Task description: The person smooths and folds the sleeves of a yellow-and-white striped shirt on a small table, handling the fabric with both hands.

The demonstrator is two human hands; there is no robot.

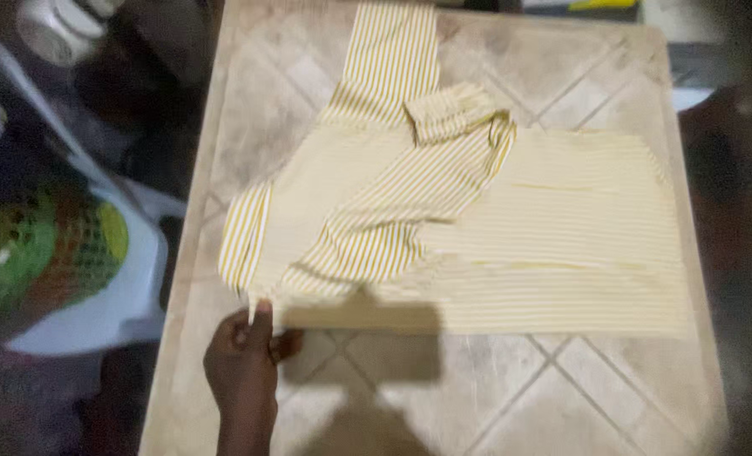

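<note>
Your left hand [242, 350] pinches the near corner of the striped yellow shirt [477, 228], which is spread flat on the tiled table [494, 397]. Right hand out of view. Cloth looks light and limp; grip hems or seams.

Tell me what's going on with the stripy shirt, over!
Left hand pinching near corner of yellow striped shirt. Right hand out of view. Shirt spread on tile-patterned table, one sleeve folded across the body. Nothing in the way.
</note>
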